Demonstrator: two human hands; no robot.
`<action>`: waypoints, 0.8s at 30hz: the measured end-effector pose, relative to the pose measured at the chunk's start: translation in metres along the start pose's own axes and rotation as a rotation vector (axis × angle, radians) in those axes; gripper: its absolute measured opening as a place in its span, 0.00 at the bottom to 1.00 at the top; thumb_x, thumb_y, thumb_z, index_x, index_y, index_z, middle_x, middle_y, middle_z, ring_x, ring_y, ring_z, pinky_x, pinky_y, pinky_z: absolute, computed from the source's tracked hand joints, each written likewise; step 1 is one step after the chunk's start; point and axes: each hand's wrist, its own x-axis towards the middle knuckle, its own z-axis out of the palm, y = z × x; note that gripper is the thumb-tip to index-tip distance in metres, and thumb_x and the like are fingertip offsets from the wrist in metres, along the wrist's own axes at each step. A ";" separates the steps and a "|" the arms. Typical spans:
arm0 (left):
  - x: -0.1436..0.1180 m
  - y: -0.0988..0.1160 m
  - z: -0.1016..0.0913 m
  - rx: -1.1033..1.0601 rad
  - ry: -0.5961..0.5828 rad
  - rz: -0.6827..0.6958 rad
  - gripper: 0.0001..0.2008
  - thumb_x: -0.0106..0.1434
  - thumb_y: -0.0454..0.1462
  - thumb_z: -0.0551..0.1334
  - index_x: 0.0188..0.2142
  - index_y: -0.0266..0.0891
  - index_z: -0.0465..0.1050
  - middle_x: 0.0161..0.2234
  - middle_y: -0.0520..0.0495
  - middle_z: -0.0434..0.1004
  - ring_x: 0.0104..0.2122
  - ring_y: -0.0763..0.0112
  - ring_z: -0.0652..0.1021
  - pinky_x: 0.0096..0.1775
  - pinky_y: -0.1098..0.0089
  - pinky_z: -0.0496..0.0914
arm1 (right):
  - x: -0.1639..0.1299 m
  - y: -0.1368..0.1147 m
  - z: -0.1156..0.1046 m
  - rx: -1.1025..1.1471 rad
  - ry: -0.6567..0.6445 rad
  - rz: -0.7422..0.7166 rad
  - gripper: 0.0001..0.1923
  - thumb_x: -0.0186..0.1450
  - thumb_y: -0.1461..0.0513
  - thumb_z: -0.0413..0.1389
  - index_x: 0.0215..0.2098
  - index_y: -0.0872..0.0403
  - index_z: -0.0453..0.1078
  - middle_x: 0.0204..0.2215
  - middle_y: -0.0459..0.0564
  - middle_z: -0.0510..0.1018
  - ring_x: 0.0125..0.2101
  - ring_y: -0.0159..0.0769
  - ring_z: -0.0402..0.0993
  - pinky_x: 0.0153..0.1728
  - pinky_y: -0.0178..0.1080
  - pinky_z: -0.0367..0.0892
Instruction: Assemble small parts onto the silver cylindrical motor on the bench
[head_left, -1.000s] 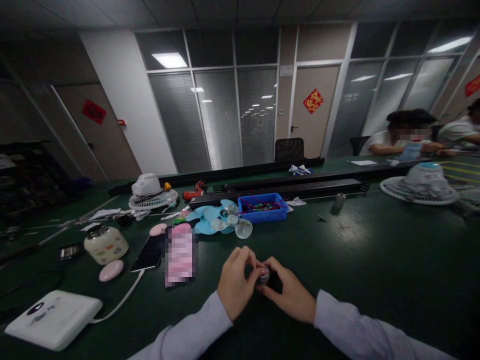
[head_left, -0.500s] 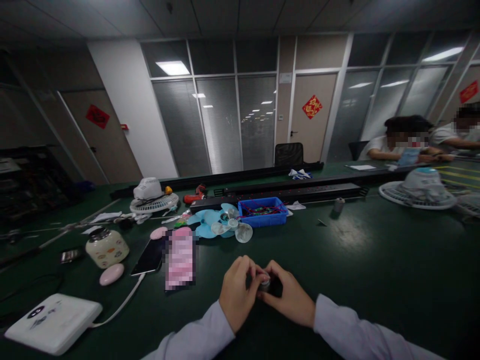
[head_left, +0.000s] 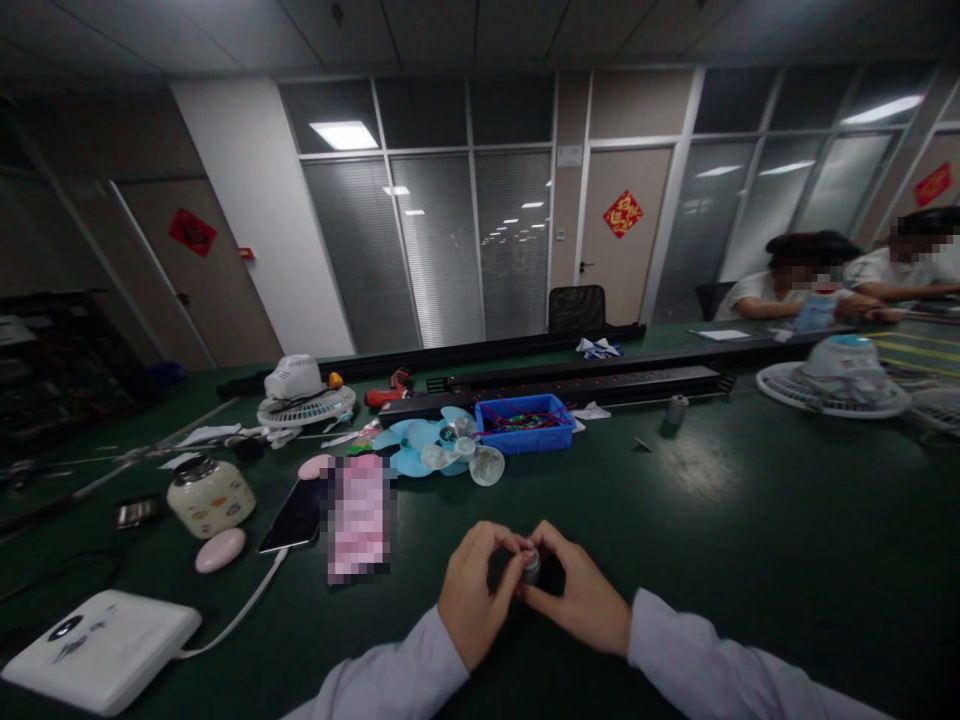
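Both hands meet low at the centre of the dark green table (head_left: 750,520), close to the near edge. Left hand (head_left: 474,590) and right hand (head_left: 579,597) are curled toward each other, fingertips pinched together on a small dark part with a silvery round cap (head_left: 531,566). The part sits between the two sets of fingertips, at or just above the table surface; contact with the table cannot be told. Each grip is narrow and closed on this part. Grey-lilac sleeves cover both forearms.

Left of the hands: a pink blurred flat object (head_left: 360,515), a dark phone (head_left: 294,516) just beside it, a white cable running to a white box (head_left: 97,650) at the near left corner. Also a pink oval pebble-shaped thing (head_left: 220,549) and a cream jar with a metal lid (head_left: 210,496).

Beyond the hands: light blue fan blades (head_left: 420,445) with clear blades touching them, a blue tray (head_left: 525,423) of wires just beside. A white fan head (head_left: 304,392) lies farther left, a red tool (head_left: 388,388) near it. Another fan head (head_left: 836,375) sits far right. Two other people sit at the far right end, well apart.
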 end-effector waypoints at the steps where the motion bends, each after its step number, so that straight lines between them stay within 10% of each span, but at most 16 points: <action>1: 0.000 0.000 0.000 0.003 0.004 0.009 0.04 0.64 0.31 0.58 0.36 0.41 0.64 0.35 0.46 0.76 0.37 0.64 0.78 0.39 0.63 0.72 | 0.000 0.000 0.000 0.001 0.000 0.001 0.11 0.57 0.63 0.61 0.33 0.53 0.62 0.30 0.44 0.72 0.32 0.36 0.70 0.34 0.37 0.65; 17: -0.015 0.000 -0.002 0.068 -0.056 0.187 0.13 0.63 0.29 0.59 0.46 0.42 0.63 0.47 0.43 0.75 0.48 0.62 0.75 0.48 0.60 0.70 | 0.000 0.004 0.000 0.011 -0.010 -0.034 0.11 0.55 0.70 0.56 0.33 0.52 0.60 0.30 0.43 0.70 0.32 0.34 0.68 0.34 0.36 0.63; 24: 0.003 0.008 -0.012 -0.058 -0.045 -0.128 0.10 0.58 0.33 0.66 0.37 0.42 0.67 0.35 0.48 0.80 0.38 0.62 0.80 0.41 0.61 0.73 | 0.000 0.001 -0.002 -0.043 -0.059 0.004 0.11 0.57 0.62 0.62 0.37 0.52 0.67 0.33 0.46 0.75 0.35 0.38 0.71 0.38 0.39 0.65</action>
